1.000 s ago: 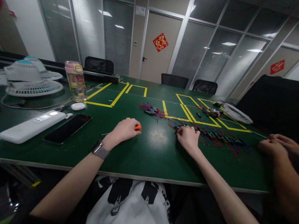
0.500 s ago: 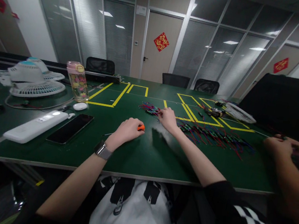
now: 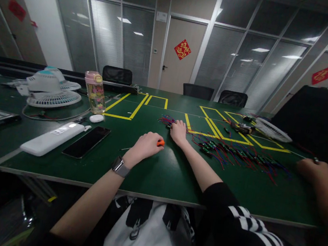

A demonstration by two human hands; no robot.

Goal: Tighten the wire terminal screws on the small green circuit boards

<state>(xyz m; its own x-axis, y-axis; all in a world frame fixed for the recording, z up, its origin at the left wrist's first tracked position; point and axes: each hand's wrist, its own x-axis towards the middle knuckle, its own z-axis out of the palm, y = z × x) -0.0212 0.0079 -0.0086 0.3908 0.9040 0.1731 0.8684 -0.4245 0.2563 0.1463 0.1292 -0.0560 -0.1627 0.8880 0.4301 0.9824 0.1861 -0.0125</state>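
A pink-lidded bottle (image 3: pixel 94 94) stands on the table (image 3: pixel 106 176). Just in front of it lies a small white case (image 3: pixel 96 118), then a black phone (image 3: pixel 87 141) nearer the table's front edge. Left of the bottle sit white fans (image 3: pixel 53 100); behind it, a chair (image 3: pixel 117 75). Well behind and right of it is a door (image 3: pixel 177 77) bearing a red diamond sign (image 3: pixel 182 49).

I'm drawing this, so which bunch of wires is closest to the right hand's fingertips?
The small bunch of wires, just past the right hand. The other, a long spread of wires, lies off to that hand's right.
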